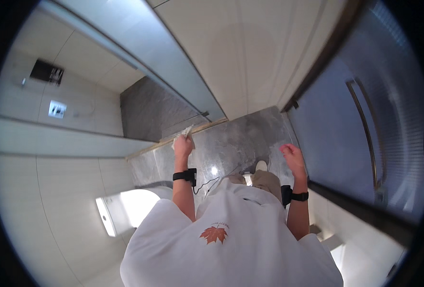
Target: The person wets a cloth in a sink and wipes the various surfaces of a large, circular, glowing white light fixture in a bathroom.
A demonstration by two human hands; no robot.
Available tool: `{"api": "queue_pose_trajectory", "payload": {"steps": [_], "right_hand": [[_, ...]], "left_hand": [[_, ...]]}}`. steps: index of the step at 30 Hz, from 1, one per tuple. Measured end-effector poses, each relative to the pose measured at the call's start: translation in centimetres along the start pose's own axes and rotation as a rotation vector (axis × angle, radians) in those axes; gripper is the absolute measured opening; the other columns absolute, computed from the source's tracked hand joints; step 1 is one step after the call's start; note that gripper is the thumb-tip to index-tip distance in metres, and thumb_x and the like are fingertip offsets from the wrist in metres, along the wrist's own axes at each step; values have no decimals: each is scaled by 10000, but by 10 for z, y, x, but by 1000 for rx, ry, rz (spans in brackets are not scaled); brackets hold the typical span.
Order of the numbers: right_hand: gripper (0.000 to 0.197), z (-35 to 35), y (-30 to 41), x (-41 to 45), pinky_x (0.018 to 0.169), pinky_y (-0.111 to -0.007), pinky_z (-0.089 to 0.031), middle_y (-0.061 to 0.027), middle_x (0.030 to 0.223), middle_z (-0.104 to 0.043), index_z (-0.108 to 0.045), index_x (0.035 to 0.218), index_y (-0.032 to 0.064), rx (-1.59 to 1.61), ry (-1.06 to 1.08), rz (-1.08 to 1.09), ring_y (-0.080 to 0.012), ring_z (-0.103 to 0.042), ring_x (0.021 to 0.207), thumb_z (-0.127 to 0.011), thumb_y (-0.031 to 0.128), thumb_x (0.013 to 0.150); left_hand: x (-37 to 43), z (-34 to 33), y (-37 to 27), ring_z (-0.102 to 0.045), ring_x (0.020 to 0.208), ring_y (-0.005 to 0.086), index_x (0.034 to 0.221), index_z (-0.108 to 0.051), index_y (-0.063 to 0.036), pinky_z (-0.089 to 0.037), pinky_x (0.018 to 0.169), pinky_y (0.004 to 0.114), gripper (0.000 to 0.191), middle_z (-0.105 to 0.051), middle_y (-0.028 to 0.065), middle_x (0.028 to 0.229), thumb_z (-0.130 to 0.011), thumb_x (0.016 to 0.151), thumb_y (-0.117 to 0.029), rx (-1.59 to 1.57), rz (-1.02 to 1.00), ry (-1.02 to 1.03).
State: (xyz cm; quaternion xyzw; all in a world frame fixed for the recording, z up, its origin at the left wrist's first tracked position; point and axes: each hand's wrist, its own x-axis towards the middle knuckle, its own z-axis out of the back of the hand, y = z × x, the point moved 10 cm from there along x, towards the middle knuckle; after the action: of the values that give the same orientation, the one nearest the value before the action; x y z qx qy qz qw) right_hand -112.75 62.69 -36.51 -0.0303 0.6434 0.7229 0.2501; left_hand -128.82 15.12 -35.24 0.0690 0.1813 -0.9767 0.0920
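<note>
My left hand (183, 146) is closed around a crumpled pale cloth (186, 131), in front of the threshold (208, 125) of a glass-walled area. Part of the cloth sticks out above and beside the fingers. On the right, my right hand (293, 158) is raised over the grey floor near the frosted glass door, with its fingers curled; no object shows in it. Both wrists wear black straps with small black devices, and a thin cable hangs by the left one.
A white toilet (125, 206) stands at the lower left. Glass panels (194, 79) rise beyond the threshold. At the right is a ribbed frosted door (330, 125) with a long metal handle (364, 132). Grey tiles (212, 150) cover the floor.
</note>
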Motion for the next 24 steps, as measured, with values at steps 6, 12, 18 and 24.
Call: {"api": "queue_pose_trajectory", "payload": {"steps": [6,12,18,24], "right_hand": [[337,-145,60,46,868,-282,-490,-76,1072,-697,-642,1165,22,-33,591,-2,-175,-642,997,-644,274,941],[427,-331,49,9,965,-443,-494,-63,1329,-592,-492,1376,76,600,1101,-596,-215,-584,1193,-554,280,1006],[392,-419,36,-29,880,-464,-530,-61,1259,-613,-550,1289,85,452,1080,-624,-239,-600,1148,-677,148,923],[406,-512,69,-55,890,-385,-531,-53,1252,-623,-557,1281,80,418,1040,-537,-214,-617,1129,-696,128,903]], "left_hand": [[-61,85,-3,-659,758,230,1074,-663,-12,-497,697,366,329,-703,141,829,-623,932,-307,-610,11,-112],[-89,108,-5,-483,686,23,1100,-660,-43,-370,589,214,255,-611,-52,815,-665,934,-236,-1113,154,-150],[-91,104,97,-573,675,133,989,-648,9,-462,632,297,311,-653,53,769,-717,862,-266,-675,274,-262],[-70,125,216,-594,682,186,935,-631,13,-486,662,335,346,-666,95,779,-744,825,-295,-675,363,-369]]}}
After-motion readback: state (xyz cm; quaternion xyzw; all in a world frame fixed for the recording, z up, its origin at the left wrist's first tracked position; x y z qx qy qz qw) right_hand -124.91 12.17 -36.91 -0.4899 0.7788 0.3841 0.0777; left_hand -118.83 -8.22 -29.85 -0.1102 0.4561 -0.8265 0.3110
